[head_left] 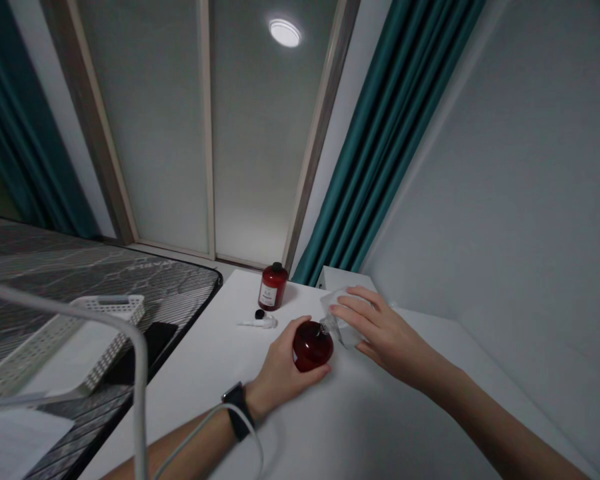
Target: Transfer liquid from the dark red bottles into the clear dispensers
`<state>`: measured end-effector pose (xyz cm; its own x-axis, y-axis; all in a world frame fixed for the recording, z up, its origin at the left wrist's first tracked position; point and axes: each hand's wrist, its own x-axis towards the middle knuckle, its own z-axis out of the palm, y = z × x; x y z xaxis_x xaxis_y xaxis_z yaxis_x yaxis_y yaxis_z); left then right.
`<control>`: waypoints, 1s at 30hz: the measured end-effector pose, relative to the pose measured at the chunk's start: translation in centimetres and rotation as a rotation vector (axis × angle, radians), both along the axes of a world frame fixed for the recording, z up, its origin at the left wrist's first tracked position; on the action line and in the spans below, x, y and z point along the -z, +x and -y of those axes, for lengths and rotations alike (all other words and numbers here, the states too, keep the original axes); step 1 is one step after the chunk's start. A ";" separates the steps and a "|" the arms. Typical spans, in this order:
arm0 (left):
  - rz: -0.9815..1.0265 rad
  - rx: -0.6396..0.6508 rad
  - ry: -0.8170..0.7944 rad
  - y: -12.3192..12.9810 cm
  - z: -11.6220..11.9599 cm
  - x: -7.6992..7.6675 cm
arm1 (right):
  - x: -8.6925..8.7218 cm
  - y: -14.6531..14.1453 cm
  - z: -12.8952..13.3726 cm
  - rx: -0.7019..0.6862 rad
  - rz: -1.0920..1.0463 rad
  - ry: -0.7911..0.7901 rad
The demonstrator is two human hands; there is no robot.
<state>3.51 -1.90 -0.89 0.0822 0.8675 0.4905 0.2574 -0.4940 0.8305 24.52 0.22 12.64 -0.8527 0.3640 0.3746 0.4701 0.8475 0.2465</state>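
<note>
gripping red bottle (pixel 310 353) in half-curled left hand (pixel 286 367); at its two o'clock, holding tilted clear bottle (pixel 346 335) in loosely curled right hand (pixel 383 328)!

Dark red bottle (pixel 314 350) at lower centre smooth and glossy, clear bottle (pixel 345 333) to its right shiny, glass or plastic unclear; white bench (pixel 195 373) below smooth, low sheen; basket (pixel 113 345) at left perforated, plastic-looking; sheet (pixel 17 440) at lower left matt paper; curtain (pixel 380 133) at upper right smooth cloth.
</note>
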 end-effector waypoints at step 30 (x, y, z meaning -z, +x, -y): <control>0.030 0.028 -0.008 0.0 0.2 -0.3 | 0.2 0.0 0.1 -0.051 -0.009 0.101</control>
<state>3.53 -2.13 -0.57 0.0913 0.8691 0.4861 0.2184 -0.4937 0.8418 24.49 0.14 12.48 -0.8653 0.2803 0.4155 0.4300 0.8412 0.3280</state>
